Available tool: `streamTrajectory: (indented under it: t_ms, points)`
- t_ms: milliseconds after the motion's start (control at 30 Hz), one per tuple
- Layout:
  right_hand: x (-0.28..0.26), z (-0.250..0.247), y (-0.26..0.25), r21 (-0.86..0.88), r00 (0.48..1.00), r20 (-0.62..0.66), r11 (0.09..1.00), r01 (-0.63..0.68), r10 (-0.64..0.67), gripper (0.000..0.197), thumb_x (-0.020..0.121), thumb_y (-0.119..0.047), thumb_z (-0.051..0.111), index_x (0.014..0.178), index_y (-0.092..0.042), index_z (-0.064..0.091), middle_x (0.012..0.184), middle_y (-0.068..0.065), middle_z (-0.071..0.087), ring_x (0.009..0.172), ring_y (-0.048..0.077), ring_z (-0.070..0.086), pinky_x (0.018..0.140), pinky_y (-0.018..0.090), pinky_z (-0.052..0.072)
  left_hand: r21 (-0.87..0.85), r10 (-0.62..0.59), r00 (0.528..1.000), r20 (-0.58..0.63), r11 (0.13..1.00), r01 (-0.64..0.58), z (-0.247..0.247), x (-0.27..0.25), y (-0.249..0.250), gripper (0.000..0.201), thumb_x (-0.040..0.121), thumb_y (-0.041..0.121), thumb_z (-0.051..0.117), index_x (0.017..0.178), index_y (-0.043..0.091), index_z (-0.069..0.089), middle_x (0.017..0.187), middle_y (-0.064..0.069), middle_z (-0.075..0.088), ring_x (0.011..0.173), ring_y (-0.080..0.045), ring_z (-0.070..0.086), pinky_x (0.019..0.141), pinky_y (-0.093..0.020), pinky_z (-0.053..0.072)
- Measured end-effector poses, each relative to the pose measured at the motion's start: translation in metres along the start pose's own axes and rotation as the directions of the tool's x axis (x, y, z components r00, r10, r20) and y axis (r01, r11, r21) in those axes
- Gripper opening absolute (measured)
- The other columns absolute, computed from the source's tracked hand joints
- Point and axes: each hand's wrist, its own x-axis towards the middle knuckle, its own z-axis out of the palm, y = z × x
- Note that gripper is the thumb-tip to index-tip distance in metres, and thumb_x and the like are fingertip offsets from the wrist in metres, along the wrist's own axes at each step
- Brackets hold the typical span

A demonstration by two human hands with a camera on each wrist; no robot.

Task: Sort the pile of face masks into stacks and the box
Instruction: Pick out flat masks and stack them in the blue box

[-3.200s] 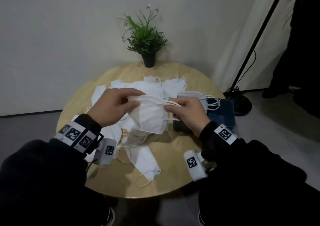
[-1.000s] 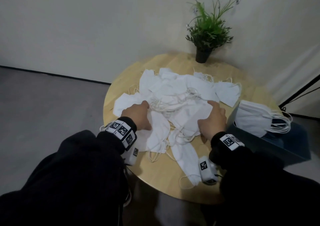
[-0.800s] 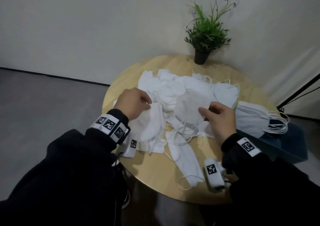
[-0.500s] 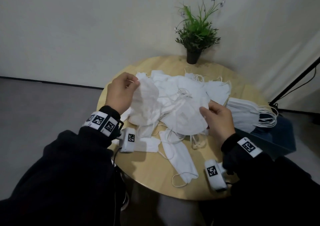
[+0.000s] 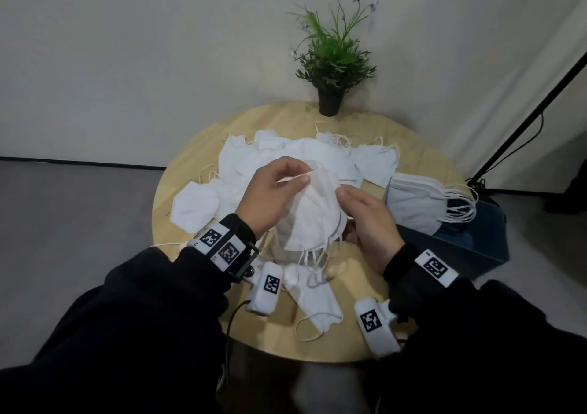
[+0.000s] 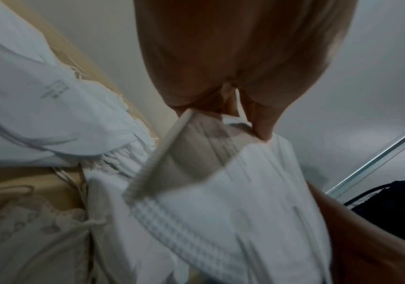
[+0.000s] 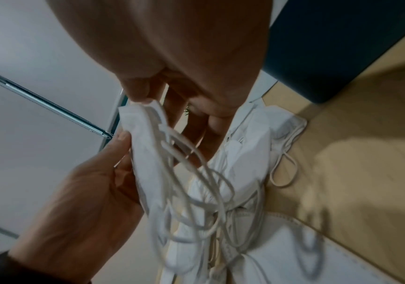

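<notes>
A small bundle of folded white face masks (image 5: 314, 216) hangs above the round wooden table (image 5: 422, 159), ear loops dangling. My left hand (image 5: 300, 177) pinches its top edge, shown close up in the left wrist view as the left hand (image 6: 230, 117) on the masks (image 6: 221, 182). My right hand (image 5: 344, 193) grips the bundle's right edge; in the right wrist view the right hand (image 7: 148, 100) pinches the masks (image 7: 148, 146) above the tangled loops (image 7: 196, 196). A loose pile of masks (image 5: 286, 153) lies behind. The dark blue box (image 5: 470, 242) at right holds a mask stack (image 5: 419, 204).
A potted green plant (image 5: 332, 64) stands at the table's far edge. One mask (image 5: 317, 299) lies near the front edge, another (image 5: 193, 207) at the left. A black stand pole (image 5: 524, 121) leans at the right, beside the wall.
Both hands lifted masks off the pile, one in each, and brought them together into one bundle held in front of me. The head view swung slightly.
</notes>
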Motion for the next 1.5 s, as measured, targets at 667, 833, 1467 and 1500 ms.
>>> streamTrajectory:
  t_ms: [667,833,1467,1500]
  points:
    - [-0.012,-0.058,-0.036,0.402,0.993,-0.112,0.913,0.077,-0.035,0.024,0.092,-0.005,0.059,0.068,-0.007,0.053,0.061,0.009,0.048,0.058,0.022,0.053,0.067,0.037,0.053,0.146,-0.034,0.999,-0.031,0.989,0.038,-0.019,-0.002,0.002,0.008,0.097,0.004,0.068,0.095,0.01,0.073,0.092,-0.012,0.074,0.085,-0.02,0.07,0.092,-0.045,0.061]
    - [-0.022,-0.098,-0.047,-0.078,0.867,-0.274,0.908,0.411,-0.416,0.023,0.09,0.002,0.067,0.069,-0.003,0.063,0.058,0.003,0.059,0.055,0.014,0.054,0.062,0.026,0.048,0.386,0.205,0.977,0.052,0.899,-0.209,0.02,0.024,0.043,0.009,0.088,0.029,0.075,0.083,0.028,0.068,0.075,0.003,0.063,0.074,-0.019,0.06,0.078,-0.038,0.051]
    - [0.003,-0.219,-0.026,-0.872,0.841,-0.456,0.335,-0.357,-0.291,0.014,0.085,-0.049,0.075,0.079,-0.037,0.071,0.122,0.006,0.056,0.12,0.036,0.047,0.099,0.047,0.035,0.764,0.033,0.977,0.21,0.618,-0.185,0.166,0.073,-0.018,0.006,0.087,0.029,0.075,0.09,0.026,0.07,0.1,0.007,0.066,0.094,-0.018,0.06,0.084,-0.032,0.047]
    - [0.004,-0.219,-0.025,-0.872,0.839,-0.461,0.323,-0.368,-0.29,0.014,0.086,-0.049,0.073,0.084,-0.036,0.074,0.123,0.006,0.057,0.121,0.036,0.047,0.099,0.047,0.034,0.779,0.037,0.98,0.198,0.601,-0.18,0.167,0.073,-0.02,0.011,0.088,0.03,0.074,0.096,0.024,0.072,0.106,0.004,0.065,0.097,-0.019,0.06,0.088,-0.035,0.049]
